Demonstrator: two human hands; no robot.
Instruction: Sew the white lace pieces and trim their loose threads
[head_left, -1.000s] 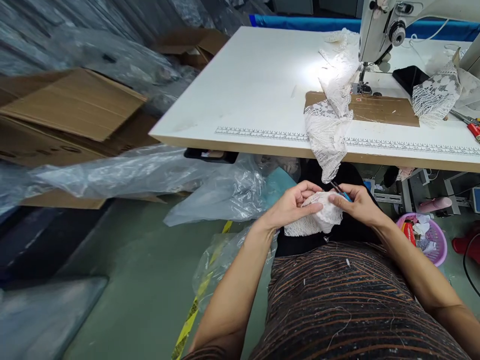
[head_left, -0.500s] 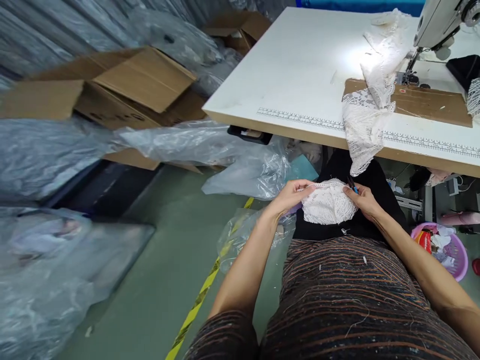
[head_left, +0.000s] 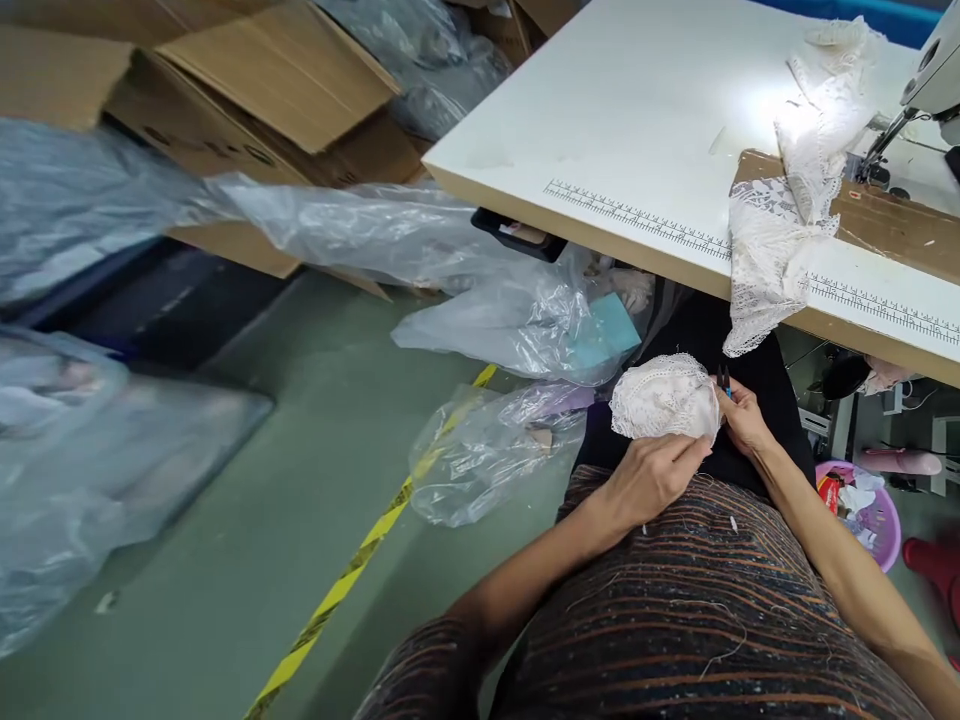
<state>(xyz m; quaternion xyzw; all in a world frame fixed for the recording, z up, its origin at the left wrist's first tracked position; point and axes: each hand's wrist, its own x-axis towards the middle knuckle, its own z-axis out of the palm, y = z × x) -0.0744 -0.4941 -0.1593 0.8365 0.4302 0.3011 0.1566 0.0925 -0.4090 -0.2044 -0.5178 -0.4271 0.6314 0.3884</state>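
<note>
Lace [head_left: 664,395] lies spread above the black trousers [head_left: 769,375], on the near side of the table [head_left: 600,110]. I have the left hand [head_left: 660,475] angled in from the near left, its back up and fingers bent, pinching the lace's near right edge. My right hand [head_left: 744,415] reaches forward, closed around snips [head_left: 725,383], its thumb at the right edge. Farther off, a lace strip [head_left: 772,260] hangs over the table's edge.
</note>
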